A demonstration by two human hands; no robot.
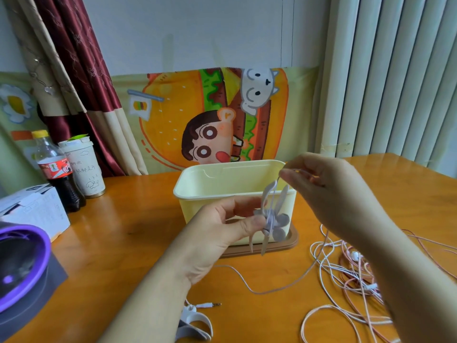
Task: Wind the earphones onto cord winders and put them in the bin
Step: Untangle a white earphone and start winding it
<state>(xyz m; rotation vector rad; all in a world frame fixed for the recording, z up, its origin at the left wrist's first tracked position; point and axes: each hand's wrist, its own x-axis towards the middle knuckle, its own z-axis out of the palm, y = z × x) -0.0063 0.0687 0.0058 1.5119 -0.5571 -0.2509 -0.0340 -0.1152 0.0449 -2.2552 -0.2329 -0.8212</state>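
My left hand (222,226) pinches a grey cord winder (273,216) in front of the pale yellow bin (197,186). A thin pale earphone cord (272,290) is wrapped round the winder's middle. My right hand (329,191) pinches that cord just above the winder, over the bin's right rim. The rest of the cord hangs down to the table and ends in a jack plug (210,305). A tangle of white and pink earphones (353,273) lies on the table at the right, under my right forearm.
More light grey winders (195,323) lie near the front edge. The bin stands on a brown lid (291,240). At the left are a cola bottle (57,174), a paper cup (84,167), a white box (37,214) and a purple-rimmed object (22,266).
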